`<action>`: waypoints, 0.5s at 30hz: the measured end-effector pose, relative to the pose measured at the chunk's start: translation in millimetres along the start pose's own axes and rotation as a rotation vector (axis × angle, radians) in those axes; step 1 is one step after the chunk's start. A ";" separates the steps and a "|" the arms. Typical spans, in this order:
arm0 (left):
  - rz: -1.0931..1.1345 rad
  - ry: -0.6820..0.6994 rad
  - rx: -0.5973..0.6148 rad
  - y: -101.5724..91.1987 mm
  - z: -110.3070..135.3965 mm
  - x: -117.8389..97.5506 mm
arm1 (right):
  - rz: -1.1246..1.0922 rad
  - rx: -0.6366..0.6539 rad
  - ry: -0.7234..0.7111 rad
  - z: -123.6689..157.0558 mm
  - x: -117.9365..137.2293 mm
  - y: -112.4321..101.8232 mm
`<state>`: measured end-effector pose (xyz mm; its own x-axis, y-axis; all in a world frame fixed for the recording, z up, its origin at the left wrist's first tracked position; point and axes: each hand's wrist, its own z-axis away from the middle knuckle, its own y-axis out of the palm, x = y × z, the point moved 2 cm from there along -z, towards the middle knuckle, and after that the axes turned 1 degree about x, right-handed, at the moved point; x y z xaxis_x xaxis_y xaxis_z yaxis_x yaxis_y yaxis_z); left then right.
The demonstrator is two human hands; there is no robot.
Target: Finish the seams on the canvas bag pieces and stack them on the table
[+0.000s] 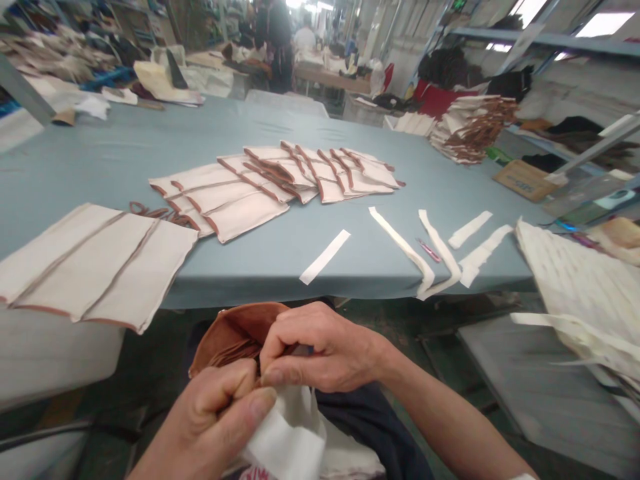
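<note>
Over my lap, my left hand [213,417] and my right hand [320,343] meet with their thumbs and fingertips pinched close together. Between them they grip a brown-and-cream fabric piece, whose brown part [230,330] bulges up behind my fingers. A cream part [350,450] of it spreads over my dark-clothed legs. From below my left thumb hangs a white strip [287,443]. The exact spot that both hands pinch is hidden by the fingers.
On the blue-grey table [340,260] lie overlapping cream panels with brown edges [245,207]. Several loose white strips [325,257] and a small pink tool [429,250] are near its front edge. One cream panel [100,267] overhangs at left; cream fabric [575,287] lies at right.
</note>
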<state>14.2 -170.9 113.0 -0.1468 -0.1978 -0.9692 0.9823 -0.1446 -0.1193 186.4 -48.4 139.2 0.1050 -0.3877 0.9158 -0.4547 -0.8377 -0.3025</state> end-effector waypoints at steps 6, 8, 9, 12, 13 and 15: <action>0.219 -0.170 -0.080 -5.6 -8.4 3.7 | -0.122 0.067 0.108 -17.0 -19.1 1.8; 0.297 -0.199 -0.135 -7.6 -12.5 5.3 | -0.213 0.007 0.176 -22.0 -30.5 4.8; 0.317 -0.200 -0.159 -8.8 -13.9 5.3 | -0.238 -0.049 0.195 -22.8 -35.4 5.8; 0.315 -0.187 -0.165 -9.4 -13.0 2.8 | -0.267 -0.223 0.197 -15.9 -47.6 9.0; 0.288 -0.169 -0.145 -7.9 -10.8 1.5 | -0.281 -0.260 0.211 -10.9 -52.7 11.1; 0.170 -0.062 -0.103 -1.3 -4.7 -1.7 | -0.306 -0.282 0.286 0.4 -66.8 18.5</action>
<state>13.6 -165.8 113.7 0.0182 -0.2704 -0.9626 0.9998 -0.0044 0.0201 171.3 -38.1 72.3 0.0421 0.0139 0.9990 -0.6665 -0.7445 0.0385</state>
